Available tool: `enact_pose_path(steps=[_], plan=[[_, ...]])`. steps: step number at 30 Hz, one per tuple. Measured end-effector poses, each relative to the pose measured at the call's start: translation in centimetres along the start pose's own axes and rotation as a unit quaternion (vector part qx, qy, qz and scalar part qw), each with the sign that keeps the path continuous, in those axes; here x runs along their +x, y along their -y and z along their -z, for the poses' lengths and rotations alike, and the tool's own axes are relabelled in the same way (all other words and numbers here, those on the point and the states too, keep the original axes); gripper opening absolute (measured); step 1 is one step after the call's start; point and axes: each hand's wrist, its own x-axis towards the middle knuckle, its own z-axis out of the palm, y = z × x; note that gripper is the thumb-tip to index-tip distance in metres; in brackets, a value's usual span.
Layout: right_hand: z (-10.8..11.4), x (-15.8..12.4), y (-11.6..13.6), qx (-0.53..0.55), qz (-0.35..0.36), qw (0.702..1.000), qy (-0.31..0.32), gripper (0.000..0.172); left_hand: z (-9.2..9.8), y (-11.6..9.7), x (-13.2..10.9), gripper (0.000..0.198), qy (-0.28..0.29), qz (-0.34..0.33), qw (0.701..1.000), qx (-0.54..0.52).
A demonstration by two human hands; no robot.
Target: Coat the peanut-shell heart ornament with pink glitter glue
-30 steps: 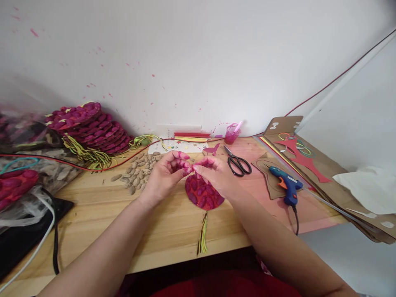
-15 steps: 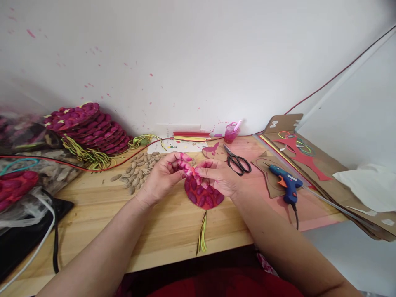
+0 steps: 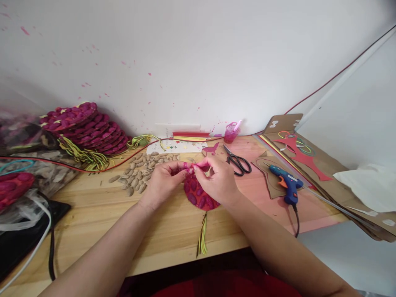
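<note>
My left hand (image 3: pixel 165 179) and my right hand (image 3: pixel 219 178) meet fingertip to fingertip over a round disc (image 3: pixel 194 193). The disc is red, with purple-painted peanut shells on it, and its upper part is hidden behind my hands. Both thumbs press against the forefingers in a pinch. What lies between them is too small and covered to make out. Pink stain marks the fingertips. From the disc's near edge a yellow-green and dark tassel (image 3: pixel 202 235) trails over the wooden table (image 3: pixel 167 239). Loose peanuts (image 3: pixel 136 173) lie left of my left hand.
At the back left stands a stack of similar purple discs (image 3: pixel 89 128) with tassels. Black-handled scissors (image 3: pixel 237 161) and a blue glue gun (image 3: pixel 287 181) lie to the right. A cup of pink paint (image 3: pixel 231 133) stands by the wall. A red cable (image 3: pixel 139 149) crosses behind the peanuts.
My right hand has turned and shifted slightly left, its fingers now curled more tightly. The orange-red bit seen between the fingertips is now mostly hidden. The disc and tassel stay in place.
</note>
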Motion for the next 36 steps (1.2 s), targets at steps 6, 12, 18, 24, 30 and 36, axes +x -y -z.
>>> enact_pose_path(steps=[6, 12, 18, 24, 30, 36], plan=[[-0.1, -0.2, 0.2, -0.054, 0.064, 0.996, -0.01, 0.013, -0.3, -0.3, -0.3, 0.014, -0.039, -0.04, 0.997, 0.045], [0.0, 0.4, -0.2, 0.231, -0.168, 0.954, 0.093, 0.017, 0.1, -0.2, -0.2, 0.015, -0.01, -0.063, 0.998, 0.023], [0.4, 0.9, -0.6, 0.426, -0.298, 0.843, 0.139, 0.03, 0.5, 0.1, 0.1, 0.017, 0.033, -0.062, 0.997, 0.011], [0.6, 1.0, -0.4, 0.455, -0.314, 0.821, 0.144, 0.034, 1.0, 0.4, 0.3, 0.015, 0.049, -0.063, 0.996, 0.037], [1.1, 1.2, -0.3, 0.504, -0.338, 0.772, 0.189, 0.033, 1.2, 0.3, 0.3, 0.015, 0.081, -0.069, 0.994, 0.018], [1.5, 1.4, -0.5, 0.518, -0.367, 0.739, 0.224, 0.034, 1.3, 0.4, 0.2, 0.015, 0.097, -0.069, 0.993, 0.014]])
